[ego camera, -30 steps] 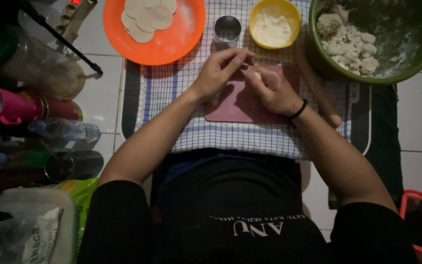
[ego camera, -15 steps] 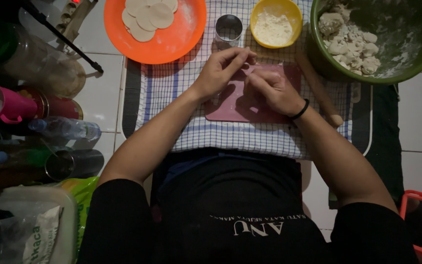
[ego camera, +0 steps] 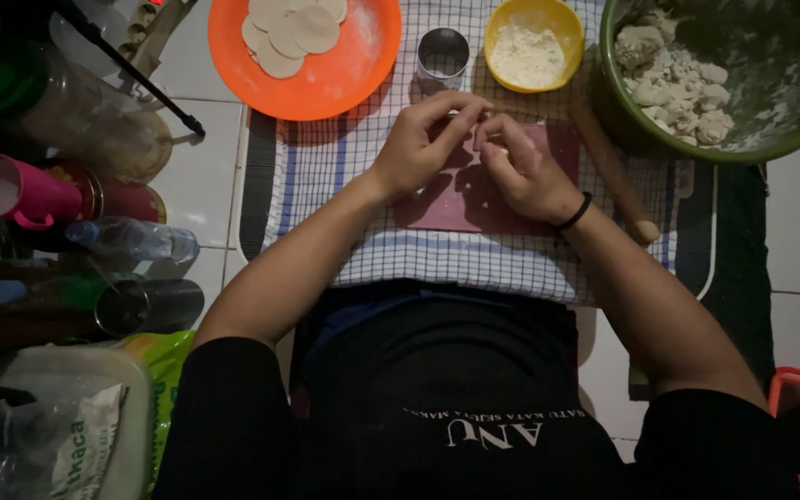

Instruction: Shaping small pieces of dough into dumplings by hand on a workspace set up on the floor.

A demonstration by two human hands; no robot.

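My left hand (ego camera: 423, 143) and my right hand (ego camera: 520, 167) meet over a dark pink board (ego camera: 474, 208) on a checked cloth (ego camera: 344, 167). Both sets of fingertips pinch a small pale piece of dough (ego camera: 497, 148), mostly hidden by the fingers. A black band circles my right wrist. A wooden rolling pin (ego camera: 608, 171) lies just right of my right hand. Beyond the hands stand a round metal cutter (ego camera: 443, 56) and a yellow bowl of flour (ego camera: 531, 42).
An orange plate (ego camera: 344, 79) with several flat dough rounds (ego camera: 289, 32) sits at the back left. A green bowl (ego camera: 631, 120) of dough lumps is at the back right. Bottles, a pink cup (ego camera: 11, 190) and bags crowd the left side on the tiled floor.
Both hands stay over the board with only small finger movements on the dough. Nothing else has moved.
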